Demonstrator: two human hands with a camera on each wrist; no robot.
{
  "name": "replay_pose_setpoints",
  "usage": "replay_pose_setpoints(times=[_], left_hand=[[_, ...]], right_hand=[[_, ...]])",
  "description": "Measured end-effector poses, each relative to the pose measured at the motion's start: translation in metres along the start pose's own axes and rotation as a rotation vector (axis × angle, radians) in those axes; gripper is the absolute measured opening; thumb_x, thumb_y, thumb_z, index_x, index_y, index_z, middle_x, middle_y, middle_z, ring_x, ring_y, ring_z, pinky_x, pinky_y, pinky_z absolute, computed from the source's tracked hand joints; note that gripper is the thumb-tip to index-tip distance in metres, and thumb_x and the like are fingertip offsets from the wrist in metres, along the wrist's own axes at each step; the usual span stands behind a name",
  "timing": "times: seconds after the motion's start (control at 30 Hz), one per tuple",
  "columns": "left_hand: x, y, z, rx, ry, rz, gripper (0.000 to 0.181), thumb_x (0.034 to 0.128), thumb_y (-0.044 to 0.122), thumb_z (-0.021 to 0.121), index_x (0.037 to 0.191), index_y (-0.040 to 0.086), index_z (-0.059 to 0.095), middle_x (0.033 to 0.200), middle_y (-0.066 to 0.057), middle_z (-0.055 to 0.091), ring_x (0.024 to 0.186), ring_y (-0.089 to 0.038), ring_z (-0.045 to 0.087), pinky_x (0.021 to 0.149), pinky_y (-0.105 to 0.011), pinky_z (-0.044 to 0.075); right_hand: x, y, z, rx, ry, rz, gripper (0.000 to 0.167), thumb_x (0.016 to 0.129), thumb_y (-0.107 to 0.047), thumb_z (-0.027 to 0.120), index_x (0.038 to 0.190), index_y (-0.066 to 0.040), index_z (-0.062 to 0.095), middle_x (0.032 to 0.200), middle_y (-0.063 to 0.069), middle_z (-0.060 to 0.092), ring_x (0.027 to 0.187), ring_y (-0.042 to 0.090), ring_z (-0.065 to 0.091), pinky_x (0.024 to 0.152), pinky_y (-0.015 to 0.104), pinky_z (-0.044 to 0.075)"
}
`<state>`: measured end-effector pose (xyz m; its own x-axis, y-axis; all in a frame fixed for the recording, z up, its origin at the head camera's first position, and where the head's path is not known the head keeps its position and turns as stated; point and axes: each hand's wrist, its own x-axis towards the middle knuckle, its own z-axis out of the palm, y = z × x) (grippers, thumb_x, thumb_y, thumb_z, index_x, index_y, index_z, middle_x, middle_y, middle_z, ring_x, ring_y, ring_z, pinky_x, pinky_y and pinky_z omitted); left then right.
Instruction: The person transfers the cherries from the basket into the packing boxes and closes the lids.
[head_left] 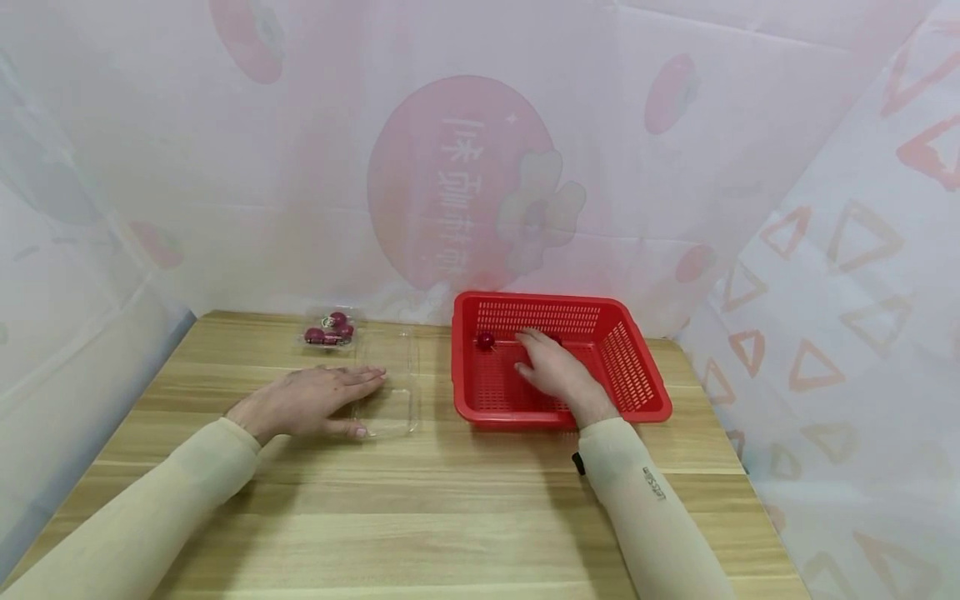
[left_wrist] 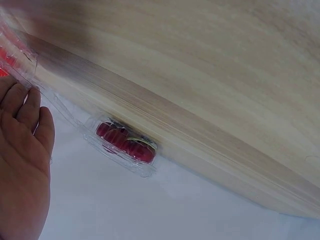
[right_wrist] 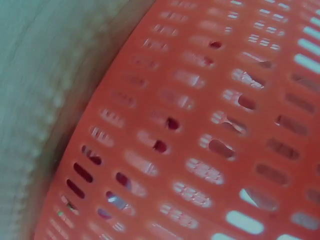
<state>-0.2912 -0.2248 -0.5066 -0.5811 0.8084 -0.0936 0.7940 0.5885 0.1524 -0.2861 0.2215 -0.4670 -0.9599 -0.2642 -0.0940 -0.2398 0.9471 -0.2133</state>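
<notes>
My left hand (head_left: 318, 400) lies with fingers extended over the left side of a clear plastic box (head_left: 411, 400) on the wooden table. In the left wrist view, the left hand (left_wrist: 22, 150) has its fingers near the clear plastic. Inside a red slotted basket (head_left: 517, 419) reaches my right hand (head_left: 555, 367), its thumb apart from the fingers and nothing visibly held. A dark red round fruit (head_left: 486, 341) sits left of that hand. Another dark red fruit (head_left: 556, 339) is partly hidden behind it. Only the basket's slotted wall (right_wrist: 200, 115) fills the right wrist view, hiding the fingers.
Beyond my left hand, a clear plastic pack (head_left: 330, 329) holds several dark red fruits and bears a small label. The table (head_left: 420, 517) ends at a printed cloth backdrop (head_left: 315, 183) just behind the basket. More cloth hangs on both sides.
</notes>
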Motion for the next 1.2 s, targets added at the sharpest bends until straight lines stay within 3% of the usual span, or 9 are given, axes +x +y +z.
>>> replay_pose_setpoints(times=[0.33,0.5,0.63,0.87,0.93,1.03,1.1,1.2], left_hand=[[-0.001,0.001,-0.002,-0.001,0.002,0.0,0.098,0.1112,0.073,0.067,0.179,0.005,0.047,0.186,-0.016,0.049,0.168,-0.043,0.055,0.132,-0.067,0.053],[-0.001,0.0,-0.002,-0.001,0.001,0.0,0.098,0.1114,0.073,0.067,0.18,0.005,0.046,0.187,-0.015,0.049,0.169,-0.043,0.055,0.132,-0.067,0.053],[-0.002,0.0,-0.002,-0.007,0.002,-0.005,0.099,0.1111,0.074,0.067,0.18,0.006,0.046,0.187,-0.014,0.049,0.169,-0.043,0.055,0.133,-0.067,0.053],[-0.002,0.0,-0.001,-0.008,0.0,-0.003,0.099,0.1111,0.075,0.066,0.18,0.006,0.046,0.187,-0.015,0.048,0.169,-0.043,0.055,0.132,-0.067,0.053],[-0.002,0.0,-0.001,-0.007,-0.002,-0.005,0.099,0.111,0.074,0.067,0.18,0.006,0.046,0.187,-0.015,0.048,0.169,-0.042,0.055,0.132,-0.067,0.053],[-0.002,0.0,-0.001,-0.005,0.0,-0.004,0.098,0.111,0.073,0.068,0.18,0.006,0.046,0.187,-0.014,0.049,0.169,-0.042,0.056,0.132,-0.066,0.054],[-0.002,0.001,-0.001,-0.005,0.0,-0.004,0.098,0.1109,0.072,0.068,0.18,0.005,0.047,0.187,-0.015,0.049,0.168,-0.042,0.056,0.131,-0.066,0.054],[-0.002,0.001,-0.001,-0.006,0.003,-0.004,0.098,0.1108,0.072,0.069,0.179,0.005,0.047,0.187,-0.015,0.049,0.168,-0.043,0.056,0.131,-0.066,0.054]], right_hand=[[0.009,0.012,-0.004,-0.001,-0.101,0.076,0.063,0.12,-0.019,0.067,0.176,0.004,0.047,0.189,0.026,0.041,0.178,0.042,0.04,0.148,0.056,0.037],[0.025,0.03,0.009,-0.011,-0.143,0.099,0.061,0.12,-0.021,0.067,0.175,0.002,0.051,0.19,0.024,0.04,0.176,0.042,0.045,0.144,0.06,0.041],[0.031,0.038,0.016,-0.045,-0.121,0.096,0.057,0.119,-0.021,0.068,0.17,0.001,0.058,0.185,0.024,0.049,0.169,0.042,0.054,0.139,0.063,0.047],[0.014,0.017,-0.001,-0.069,-0.077,0.088,0.047,0.118,-0.013,0.069,0.161,0.006,0.064,0.179,0.031,0.053,0.17,0.045,0.052,0.141,0.058,0.047],[0.011,0.015,-0.001,-0.092,-0.065,0.082,0.041,0.118,-0.012,0.07,0.155,0.003,0.068,0.171,0.029,0.061,0.162,0.043,0.061,0.137,0.056,0.053],[0.01,0.015,0.001,-0.081,-0.054,0.072,0.028,0.116,-0.01,0.072,0.142,0.0,0.074,0.149,0.023,0.074,0.136,0.036,0.074,0.124,0.051,0.063],[0.009,0.015,0.002,-0.061,-0.056,0.07,0.021,0.116,-0.008,0.073,0.135,-0.003,0.076,0.134,0.018,0.075,0.117,0.031,0.072,0.114,0.048,0.067],[0.009,0.016,0.003,-0.036,-0.066,0.068,0.018,0.114,-0.007,0.074,0.132,-0.004,0.077,0.126,0.014,0.074,0.108,0.027,0.067,0.109,0.047,0.067]])
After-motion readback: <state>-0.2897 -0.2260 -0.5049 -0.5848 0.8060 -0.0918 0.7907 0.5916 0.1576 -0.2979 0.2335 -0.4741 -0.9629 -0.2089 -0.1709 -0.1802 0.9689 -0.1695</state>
